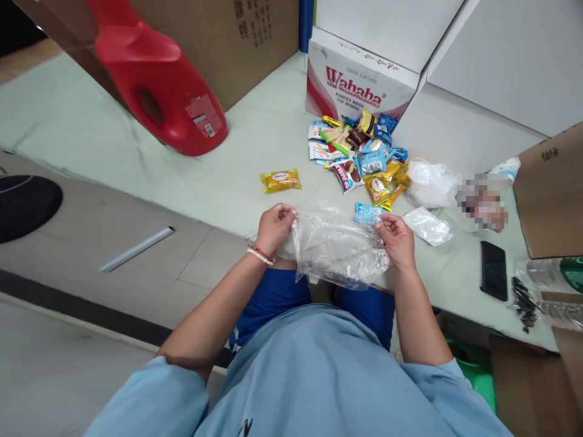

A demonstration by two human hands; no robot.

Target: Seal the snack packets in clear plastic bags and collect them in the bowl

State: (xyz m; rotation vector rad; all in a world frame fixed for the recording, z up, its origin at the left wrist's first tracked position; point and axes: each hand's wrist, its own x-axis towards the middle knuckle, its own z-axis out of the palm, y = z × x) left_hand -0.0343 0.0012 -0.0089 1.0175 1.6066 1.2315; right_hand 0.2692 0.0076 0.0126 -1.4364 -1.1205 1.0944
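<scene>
Plastic bag [337, 249], clear and thin, found spread between the two hands. The table [246, 152] runs beyond the grip, with a white box [359, 76] at its far side and a red bottle [173, 91] ahead and to the left of the left hand. A heap of snacks [355, 142] lies ahead of the right hand.

Risk, in this inspector's judgement: the film could tear if the hands were drawn hard apart, or bunch up if one pinch slackened. Part of the bag hangs past the table's near edge — anything let go there could fall to the lap.

The bag lies directly between the grips. Left hand [276, 230]: thumb and fingers together, pinched on its left corner. Right hand [397, 241]: clamped on its right side. Whether its mouth is parted cannot be told.

A yellow packet [281, 180] rests just beyond the left fingertips. A blue packet [365, 212] sits at the right fingertips — touching or merely behind, cannot tell; a nudge could shift it.
</scene>
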